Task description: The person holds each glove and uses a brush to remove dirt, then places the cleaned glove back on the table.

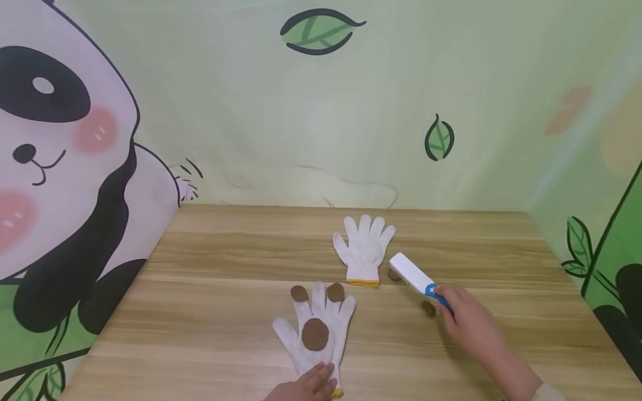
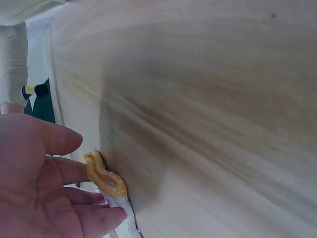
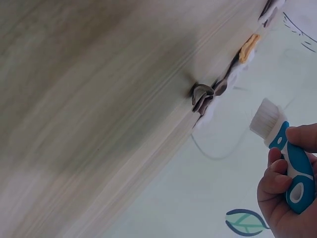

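Observation:
A white glove (image 1: pixel 291 340) lies flat near the front, fingers pointing away. On it are a large round brown patch (image 1: pixel 315 334) and two smaller ones at fingertips. My left hand (image 1: pixel 306 384) rests its extended fingers on the glove's lower end, by the yellow cuff (image 2: pixel 111 186). My right hand (image 1: pixel 473 326) grips a brush (image 1: pixel 413 273) by its blue handle; its white bristles show in the right wrist view, raised off the table. Below the brush, two small brown pieces (image 1: pixel 428 309) lie on the table. Farther back is a second white glove (image 1: pixel 364 250) without patches.
The wood-grain table (image 1: pixel 210 317) reaches back to a pale green wall covering (image 1: pixel 241 111) with printed leaves. A large printed panda (image 1: pixel 110 223) is on the left side, and more printed plants are on the right.

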A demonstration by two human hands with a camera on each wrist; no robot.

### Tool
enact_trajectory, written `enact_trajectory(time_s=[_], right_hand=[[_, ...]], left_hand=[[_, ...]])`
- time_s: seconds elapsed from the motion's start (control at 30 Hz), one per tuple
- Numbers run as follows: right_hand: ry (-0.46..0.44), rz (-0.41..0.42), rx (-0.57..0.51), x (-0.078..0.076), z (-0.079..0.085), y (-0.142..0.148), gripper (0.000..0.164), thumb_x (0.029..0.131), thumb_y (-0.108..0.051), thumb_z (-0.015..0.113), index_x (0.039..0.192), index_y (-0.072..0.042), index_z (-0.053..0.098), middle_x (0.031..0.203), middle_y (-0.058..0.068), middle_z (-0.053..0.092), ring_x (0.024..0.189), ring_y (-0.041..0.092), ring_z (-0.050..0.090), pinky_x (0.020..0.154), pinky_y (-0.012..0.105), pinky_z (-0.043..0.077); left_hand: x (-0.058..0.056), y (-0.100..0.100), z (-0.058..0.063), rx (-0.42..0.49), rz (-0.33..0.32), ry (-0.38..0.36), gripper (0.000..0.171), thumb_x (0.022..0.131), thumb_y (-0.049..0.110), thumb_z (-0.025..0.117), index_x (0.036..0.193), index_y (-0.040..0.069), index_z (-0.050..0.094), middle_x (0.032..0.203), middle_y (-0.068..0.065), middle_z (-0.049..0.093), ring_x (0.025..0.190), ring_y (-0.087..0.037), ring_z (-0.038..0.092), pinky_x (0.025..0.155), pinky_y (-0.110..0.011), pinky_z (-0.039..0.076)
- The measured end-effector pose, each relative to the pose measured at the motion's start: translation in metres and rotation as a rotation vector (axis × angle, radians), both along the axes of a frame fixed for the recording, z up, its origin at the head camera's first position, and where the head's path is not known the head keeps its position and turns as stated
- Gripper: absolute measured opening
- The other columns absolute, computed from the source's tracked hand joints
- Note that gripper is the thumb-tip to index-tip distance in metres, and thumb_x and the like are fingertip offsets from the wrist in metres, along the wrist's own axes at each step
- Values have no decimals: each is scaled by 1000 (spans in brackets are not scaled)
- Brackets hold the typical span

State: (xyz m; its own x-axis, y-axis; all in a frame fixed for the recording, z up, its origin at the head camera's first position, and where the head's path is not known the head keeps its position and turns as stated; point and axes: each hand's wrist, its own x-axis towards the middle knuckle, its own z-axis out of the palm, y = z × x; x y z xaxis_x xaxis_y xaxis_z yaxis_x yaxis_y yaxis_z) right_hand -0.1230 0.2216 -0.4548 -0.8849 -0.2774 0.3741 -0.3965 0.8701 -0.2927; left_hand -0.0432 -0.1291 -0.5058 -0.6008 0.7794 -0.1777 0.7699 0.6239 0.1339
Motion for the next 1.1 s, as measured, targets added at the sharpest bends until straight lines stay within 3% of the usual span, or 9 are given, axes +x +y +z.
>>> enact_trajectory(time_s=[0.23,0.33,0.43,0.63,0.7,0.87,0.93,1.0,1.1], right_hand=[[19,-4,6,1,1,2,26,84,2,76,109,-2,67,95,8,68,79,15,62,63,37,54],[30,-5,8,2,1,3,26,84,2,76,108,-2,67,95,9,68,80,16,64,63,37,55],[23,-10,7,3,1,4,26,85,1,76,109,-1,67,96,10,69,79,18,65,63,38,55],[41,-24,-24,2,5,7,26,85,2,75,110,1,67,100,16,70,83,27,69,65,44,58],[53,-28,-27,2,5,8,25,86,1,76,109,1,67,100,17,70,84,28,70,66,45,59],[64,-40,-22,4,5,11,24,86,0,76,108,1,67,98,14,70,82,25,68,65,44,57],[66,-43,-23,5,6,12,24,85,1,76,107,1,67,98,15,70,82,25,68,65,44,57],[74,-48,-23,5,6,13,23,86,1,75,107,1,66,98,15,70,82,26,68,64,44,57],[98,-48,-20,5,7,14,24,84,2,76,107,1,66,97,16,70,81,26,68,63,43,57]], left_hand=[[1,-3,-15,147,-244,412,41,103,37,56,128,9,71,129,-16,71,116,-29,72,89,-17,58],[-3,-3,-15,235,-330,466,37,101,33,60,126,8,71,126,-16,73,113,-29,73,90,-18,58],[-5,0,-9,258,-361,337,38,102,29,59,130,6,69,132,-17,70,119,-30,70,94,-20,57],[-12,10,15,175,-242,-163,47,106,34,52,148,12,56,152,-5,58,138,-18,58,96,-15,53],[-18,12,22,148,-293,-170,46,105,35,53,146,15,57,151,-1,58,139,-12,56,100,-12,50],[-32,17,29,101,-582,84,33,103,28,57,132,21,69,140,6,67,137,-6,56,114,-11,39],[-35,19,30,113,-586,38,29,102,24,58,127,20,72,139,6,68,139,-7,55,116,-11,37],[-39,19,30,148,-505,-109,28,103,25,58,125,19,73,141,6,66,140,-6,54,113,-8,37],[-45,20,32,149,-386,-205,28,105,25,54,124,20,74,144,7,63,140,-5,54,111,-11,42]])
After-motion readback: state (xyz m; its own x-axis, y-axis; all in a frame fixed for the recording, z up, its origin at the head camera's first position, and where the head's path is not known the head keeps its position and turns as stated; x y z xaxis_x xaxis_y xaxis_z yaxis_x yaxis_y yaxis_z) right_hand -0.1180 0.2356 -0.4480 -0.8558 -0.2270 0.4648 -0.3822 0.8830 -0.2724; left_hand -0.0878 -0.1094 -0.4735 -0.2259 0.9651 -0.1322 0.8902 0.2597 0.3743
